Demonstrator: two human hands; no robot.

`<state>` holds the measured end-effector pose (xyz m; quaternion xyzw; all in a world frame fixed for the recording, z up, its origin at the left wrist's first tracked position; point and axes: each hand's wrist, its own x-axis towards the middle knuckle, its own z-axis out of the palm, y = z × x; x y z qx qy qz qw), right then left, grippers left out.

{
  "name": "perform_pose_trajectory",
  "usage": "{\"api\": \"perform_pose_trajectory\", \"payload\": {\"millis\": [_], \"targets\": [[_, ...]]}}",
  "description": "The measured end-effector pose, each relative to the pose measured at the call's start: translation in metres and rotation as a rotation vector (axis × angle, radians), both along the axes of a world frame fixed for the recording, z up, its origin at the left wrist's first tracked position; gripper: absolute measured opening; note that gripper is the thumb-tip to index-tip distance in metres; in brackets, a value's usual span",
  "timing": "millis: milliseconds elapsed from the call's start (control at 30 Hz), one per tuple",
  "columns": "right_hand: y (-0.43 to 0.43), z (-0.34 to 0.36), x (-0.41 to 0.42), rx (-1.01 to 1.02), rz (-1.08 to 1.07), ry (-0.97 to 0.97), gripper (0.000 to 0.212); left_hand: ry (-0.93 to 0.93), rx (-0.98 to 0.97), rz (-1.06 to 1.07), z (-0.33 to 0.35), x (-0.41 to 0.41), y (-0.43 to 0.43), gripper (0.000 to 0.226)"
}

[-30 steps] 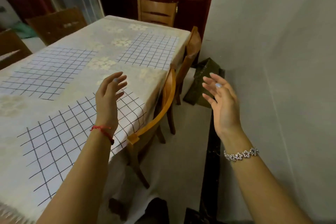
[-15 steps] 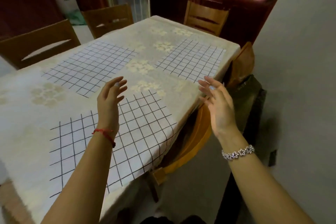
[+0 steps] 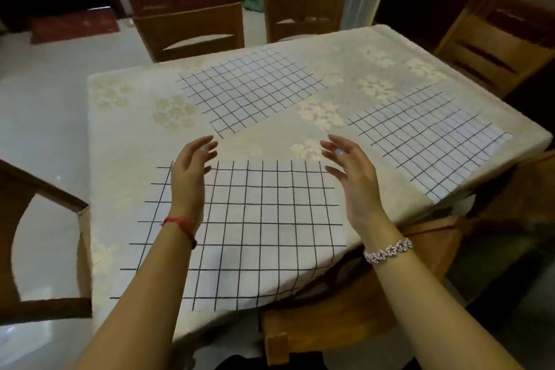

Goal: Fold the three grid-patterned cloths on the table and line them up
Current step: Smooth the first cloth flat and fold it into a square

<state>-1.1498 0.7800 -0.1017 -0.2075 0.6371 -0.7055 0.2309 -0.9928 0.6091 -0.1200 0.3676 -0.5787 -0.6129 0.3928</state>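
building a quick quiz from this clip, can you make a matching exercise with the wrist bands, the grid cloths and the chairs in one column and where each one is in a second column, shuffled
Things
1. red string
2. flower-link bracelet
3. grid cloths
4. wooden chairs

Places
A. spread out unfolded on the table
B. on the wrist of the right hand
C. standing around the table's edges
D. on the wrist of the left hand

Pairs: 1-D, 2-B, 3-A, 4-C
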Motion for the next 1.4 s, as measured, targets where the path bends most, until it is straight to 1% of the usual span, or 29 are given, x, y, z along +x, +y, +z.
{"api": "perform_pose_trajectory", "payload": {"millis": [367,467,567,633,733,767,800,933,1067,1167,1233,1300,1400], "targets": [[-0.054,-0.032,-0.05,0.068,0.319,-0.024,0.026,-0.086,0.048,0.297,-0.023,-0.009,0.008,0.022],[-0.061,-0.042,-0.058,0.092,0.38,-0.017,0.027,-0.108,0.058,0.348,-0.029,-0.01,0.016,0.023],[-0.064,-0.052,-0.064,0.125,0.413,-0.002,0.028,-0.18,0.058,0.369,-0.038,-0.009,0.024,0.022],[-0.065,-0.061,-0.066,0.158,0.437,0.029,0.027,-0.323,0.067,0.367,-0.05,-0.007,0.029,0.023],[-0.068,-0.079,-0.065,0.258,0.517,0.134,0.024,-0.79,0.037,0.266,-0.073,-0.001,0.036,0.038],[-0.068,-0.087,-0.064,0.309,0.559,0.179,0.025,-0.916,0.015,0.21,-0.081,0.0,0.039,0.042],[-0.068,-0.094,-0.063,0.365,0.602,0.231,0.026,-0.998,-0.006,0.163,-0.088,0.001,0.043,0.045],[-0.066,-0.118,-0.059,0.543,0.773,0.4,0.038,-1.156,-0.014,0.085,-0.112,0.0,0.047,0.056],[-0.07,-0.13,-0.052,0.7,0.926,0.616,0.046,-1.307,-0.032,-0.031,-0.127,-0.001,0.043,0.063],[-0.076,-0.136,-0.048,0.757,0.937,0.694,0.053,-1.389,-0.056,-0.092,-0.133,-0.003,0.041,0.065],[-0.079,-0.141,-0.045,0.781,0.93,0.718,0.056,-1.401,-0.08,-0.091,-0.137,-0.005,0.039,0.066],[-0.082,-0.145,-0.044,0.791,0.905,0.74,0.055,-1.404,-0.104,-0.08,-0.14,-0.005,0.033,0.066],[-0.089,-0.147,-0.044,0.787,0.882,0.828,0.053,-1.408,-0.143,-0.067,-0.144,-0.005,0.022,0.067]]}}
